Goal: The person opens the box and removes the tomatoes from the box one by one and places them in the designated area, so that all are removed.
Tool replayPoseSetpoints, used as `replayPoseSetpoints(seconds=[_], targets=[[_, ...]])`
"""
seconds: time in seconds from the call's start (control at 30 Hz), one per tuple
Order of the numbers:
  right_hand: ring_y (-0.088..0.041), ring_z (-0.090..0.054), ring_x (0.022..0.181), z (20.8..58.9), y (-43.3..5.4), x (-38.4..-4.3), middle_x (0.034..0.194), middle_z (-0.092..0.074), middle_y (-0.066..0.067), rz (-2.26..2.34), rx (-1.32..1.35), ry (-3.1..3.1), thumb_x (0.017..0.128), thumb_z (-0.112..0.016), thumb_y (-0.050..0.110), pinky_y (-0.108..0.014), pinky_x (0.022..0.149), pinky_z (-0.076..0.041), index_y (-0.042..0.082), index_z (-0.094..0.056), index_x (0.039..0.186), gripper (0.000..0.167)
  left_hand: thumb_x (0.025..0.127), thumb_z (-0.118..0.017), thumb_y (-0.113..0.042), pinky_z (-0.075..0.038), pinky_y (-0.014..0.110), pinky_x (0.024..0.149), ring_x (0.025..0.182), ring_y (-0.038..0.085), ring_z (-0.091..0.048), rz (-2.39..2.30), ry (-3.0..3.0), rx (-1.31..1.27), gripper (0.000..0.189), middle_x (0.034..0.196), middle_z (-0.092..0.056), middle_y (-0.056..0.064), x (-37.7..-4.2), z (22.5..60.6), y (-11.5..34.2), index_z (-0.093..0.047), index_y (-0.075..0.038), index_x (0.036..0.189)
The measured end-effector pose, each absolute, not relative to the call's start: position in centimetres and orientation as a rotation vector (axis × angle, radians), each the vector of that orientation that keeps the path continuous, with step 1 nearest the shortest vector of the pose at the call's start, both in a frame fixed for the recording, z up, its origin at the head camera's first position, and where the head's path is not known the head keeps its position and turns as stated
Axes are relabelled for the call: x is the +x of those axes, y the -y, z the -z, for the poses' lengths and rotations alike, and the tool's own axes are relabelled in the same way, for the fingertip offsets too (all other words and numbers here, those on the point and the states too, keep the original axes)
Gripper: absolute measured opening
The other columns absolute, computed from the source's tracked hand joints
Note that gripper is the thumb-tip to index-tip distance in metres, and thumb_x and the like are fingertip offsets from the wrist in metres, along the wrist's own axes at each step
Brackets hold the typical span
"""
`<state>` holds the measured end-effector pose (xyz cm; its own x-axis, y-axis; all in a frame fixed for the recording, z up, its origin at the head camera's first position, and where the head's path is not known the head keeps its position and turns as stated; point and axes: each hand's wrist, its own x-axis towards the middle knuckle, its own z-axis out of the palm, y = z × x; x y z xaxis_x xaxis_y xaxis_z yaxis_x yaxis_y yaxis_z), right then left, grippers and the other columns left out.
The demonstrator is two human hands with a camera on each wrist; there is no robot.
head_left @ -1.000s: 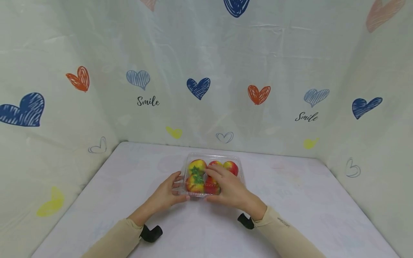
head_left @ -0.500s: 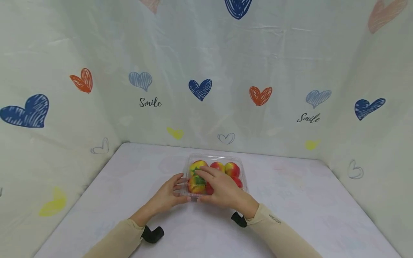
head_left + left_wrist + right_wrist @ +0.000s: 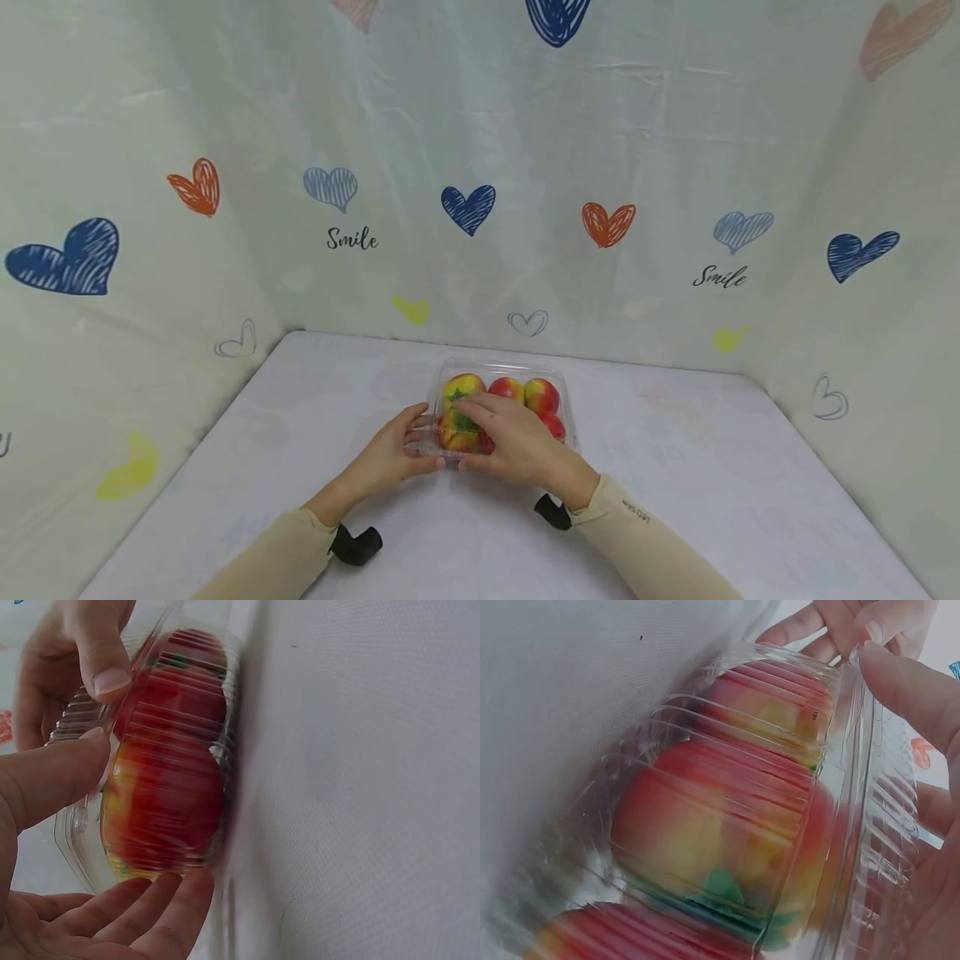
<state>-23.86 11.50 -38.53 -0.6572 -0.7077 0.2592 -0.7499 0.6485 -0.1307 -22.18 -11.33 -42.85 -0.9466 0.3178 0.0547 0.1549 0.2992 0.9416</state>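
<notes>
Booth, heart-printed sheeting (image 3: 420,125) along 3 sides of a table (image 3: 675,467)

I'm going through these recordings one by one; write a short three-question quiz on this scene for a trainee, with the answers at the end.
1. Multiple choice: what is inside the clear container?
A) white eggs
B) red-and-yellow fruit-like pieces
C) blue cups

2. True or false: in the head view, the right grip has its fingers over the container's top, while the left grip is at its left side.

3. Fill the gap: the dark word printed twice on the backdrop is "____".

Key: 1. B; 2. True; 3. Smile
</notes>
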Motion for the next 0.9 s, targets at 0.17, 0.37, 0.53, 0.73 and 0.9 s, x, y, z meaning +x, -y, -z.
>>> replayPoseSetpoints(seconds=[0.17,0.37,0.53,0.73,0.9], targets=[[-0.020,-0.045,0.128,38.56,-11.42,-23.88,0.138,-0.050,-0.002,-0.364,1.219,2.686,0.082,-0.073,0.046,-0.040,0.105,-0.042,0.017,-0.049,0.139,0.069,0.078,-0.080,-0.018,-0.049,0.046,0.095,0.125,0.040,-0.046,-1.743,-2.411,0.456,0.089,0.139,-0.045,0.022,-22.26,43.04,11.29,-0.027,0.004,0.146],[-0.020,-0.048,0.125,38.53,-11.33,-24.03,0.135,-0.053,-0.001,-0.376,1.223,2.689,0.083,-0.071,0.045,-0.039,0.104,-0.043,0.017,-0.050,0.138,0.066,0.080,-0.078,-0.019,-0.049,0.047,0.095,0.124,0.040,-0.047,-1.736,-2.433,0.494,0.087,0.139,-0.045,0.022,-22.32,43.13,11.37,-0.026,0.005,0.146],[-0.019,-0.050,0.124,38.64,-11.31,-24.14,0.135,-0.054,0.000,-0.361,1.226,2.665,0.084,-0.070,0.045,-0.039,0.103,-0.044,0.017,-0.051,0.138,0.064,0.084,-0.074,-0.021,-0.051,0.047,0.092,0.125,0.040,-0.047,-1.689,-2.479,0.551,0.085,0.139,-0.044,0.023,-22.28,43.18,11.35,-0.023,0.006,0.146],[-0.020,-0.051,0.123,38.83,-11.23,-24.10,0.134,-0.055,-0.001,-0.337,1.230,2.660,0.086,-0.068,0.045,-0.040,0.101,-0.046,0.017,-0.051,0.137,0.061,0.080,-0.078,-0.021,-0.052,0.043,0.090,0.122,0.037,-0.049,-1.709,-2.494,0.517,0.087,0.137,-0.047,0.021,-22.11,43.17,11.20,-0.026,0.005,0.145],[-0.021,-0.051,0.124,38.72,-11.24,-23.95,0.134,-0.056,-0.003,-0.323,1.225,2.674,0.086,-0.068,0.045,-0.042,0.098,-0.048,0.017,-0.051,0.137,0.061,0.076,-0.082,-0.019,-0.053,0.039,0.089,0.121,0.037,-0.050,-1.753,-2.475,0.476,0.089,0.135,-0.048,0.020,-22.17,43.24,11.16,-0.029,0.004,0.143]])
